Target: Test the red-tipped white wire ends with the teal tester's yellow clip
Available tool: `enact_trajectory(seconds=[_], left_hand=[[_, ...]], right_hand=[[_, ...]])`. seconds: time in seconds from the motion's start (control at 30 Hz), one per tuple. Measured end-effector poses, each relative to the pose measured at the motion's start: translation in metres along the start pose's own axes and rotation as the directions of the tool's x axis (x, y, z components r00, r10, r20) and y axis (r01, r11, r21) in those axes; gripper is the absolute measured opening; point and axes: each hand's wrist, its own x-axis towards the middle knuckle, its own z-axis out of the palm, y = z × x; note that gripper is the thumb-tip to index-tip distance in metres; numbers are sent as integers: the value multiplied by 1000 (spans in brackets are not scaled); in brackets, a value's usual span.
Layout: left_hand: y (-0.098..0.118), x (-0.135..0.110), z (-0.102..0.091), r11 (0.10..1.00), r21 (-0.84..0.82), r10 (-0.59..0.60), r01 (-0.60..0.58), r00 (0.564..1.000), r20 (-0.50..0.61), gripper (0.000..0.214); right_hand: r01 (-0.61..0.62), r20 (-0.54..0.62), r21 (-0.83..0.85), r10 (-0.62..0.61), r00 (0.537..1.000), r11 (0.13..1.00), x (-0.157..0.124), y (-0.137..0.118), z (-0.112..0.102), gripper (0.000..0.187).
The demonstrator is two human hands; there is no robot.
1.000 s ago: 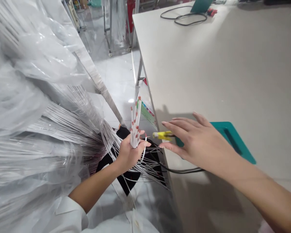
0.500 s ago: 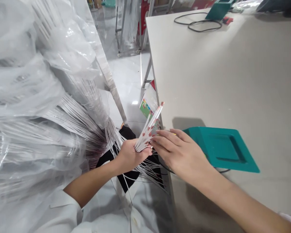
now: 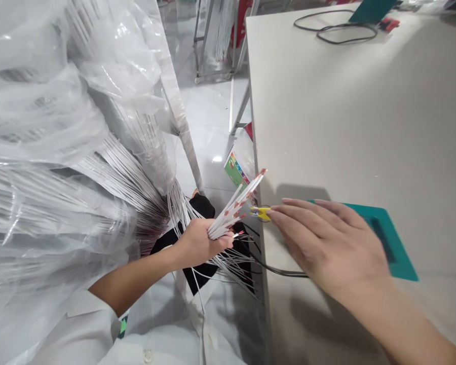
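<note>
Your left hand (image 3: 203,244) is closed around a bundle of white cables (image 3: 231,213), just off the left edge of the tabletop (image 3: 345,111). The bundle's long axis slants away from you and to the right, so its orange-brown ends reach up to that edge and appear to overlap it. One cable end (image 3: 238,234) with fine red and white wires sits lower, apart from the rest, beside your left thumb.

A small yellow tool (image 3: 261,212) lies to the right of that cable end and a little farther from you. Its long axis runs roughly crosswise to the left edge, its tip pointing left, toward the bundle. Your right hand (image 3: 334,243) is the nearer to it: the fingers stretch out together, palm down, and their tips come right up to the yellow part. The underside is hidden, so you cannot tell whether that hand grips the tool or only rests at it.

Under your right hand, in from the left edge, is a teal base (image 3: 405,258) with a dark recess; what the recess holds, if anything, cannot be made out. A black cord (image 3: 285,272) passes over the left edge nearby.

To your left, clear plastic bags (image 3: 53,101) wrap many more white cables (image 3: 125,187), which spill out toward your left hand. Near the tabletop's far edge, right of its far left corner, lie a looped black cable (image 3: 345,40), a second teal piece (image 3: 370,10) and a red item (image 3: 388,24).
</note>
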Motion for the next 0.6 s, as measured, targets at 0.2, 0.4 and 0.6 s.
enact_trajectory(seconds=[0.2, 0.4, 0.6], left_hand=[[3, -1, -8, 989, -24, -144, 143, 988, -45, 17], [10, 13, 3, 990, -134, -36, 35, 999, -6, 15], [3, 20, 6, 993, -94, 79, -70, 992, 98, 12]], right_hand=[[-195, -27, 327, 216, 976, 925, -5, -7, 4, 21], [-335, 173, 709, 307, 936, 621, 13, -35, 14, 13], [-437, 207, 769, 465, 861, 466, 20, -46, 32, 11]])
